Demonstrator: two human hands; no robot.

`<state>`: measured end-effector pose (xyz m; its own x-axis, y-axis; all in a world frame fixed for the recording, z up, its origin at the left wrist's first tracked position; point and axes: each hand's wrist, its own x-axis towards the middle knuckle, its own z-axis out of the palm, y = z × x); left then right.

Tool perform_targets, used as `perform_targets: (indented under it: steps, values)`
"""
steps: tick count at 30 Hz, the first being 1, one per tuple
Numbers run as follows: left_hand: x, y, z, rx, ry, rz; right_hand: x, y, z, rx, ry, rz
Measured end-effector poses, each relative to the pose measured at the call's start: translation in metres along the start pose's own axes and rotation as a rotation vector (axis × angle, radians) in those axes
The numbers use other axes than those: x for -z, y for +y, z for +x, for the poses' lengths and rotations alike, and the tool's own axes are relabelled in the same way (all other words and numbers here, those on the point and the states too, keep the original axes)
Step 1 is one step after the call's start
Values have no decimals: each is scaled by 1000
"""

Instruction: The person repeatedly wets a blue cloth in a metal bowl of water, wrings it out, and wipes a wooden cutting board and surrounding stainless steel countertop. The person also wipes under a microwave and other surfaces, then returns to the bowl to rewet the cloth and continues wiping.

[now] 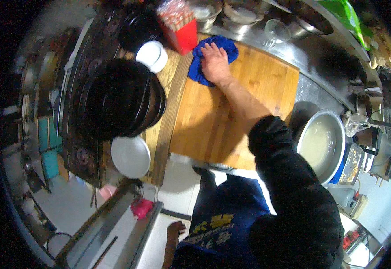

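Note:
My right hand [214, 63] lies flat on a crumpled blue cloth [197, 71], with its fingers a little apart. The cloth rests on the upper left corner of a large wooden cutting board [209, 117]. Low in the picture, beside my dark blue apron [215, 208], my left hand [176, 228] hangs with nothing in it and its fingers slightly bent. A red container [185, 35] packed with wrapped sticks touches the area beside the cloth.
Left of the board are stacked black bowls [121, 101], white bowls [151, 55] and a white plate [130, 157]. A metal basin [319, 144] of pale liquid stands at the right. Metal pots [241, 15] and a clear glass [277, 31] line the back.

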<state>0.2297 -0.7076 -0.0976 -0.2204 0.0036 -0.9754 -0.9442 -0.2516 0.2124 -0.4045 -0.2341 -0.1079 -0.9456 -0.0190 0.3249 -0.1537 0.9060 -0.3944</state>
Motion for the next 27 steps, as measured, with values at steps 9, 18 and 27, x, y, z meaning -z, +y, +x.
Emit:
perform_targets:
  steps: [9,18,27]
  values:
    - [-26,55,-19,-25,258,269,46,-2,-55,393,-178,151]
    - [-3,-4,-35,40,212,123,-29,38,17,246,278,-40]
    - [49,-9,-8,100,129,203,-7,-174,-182,-72,116,180]
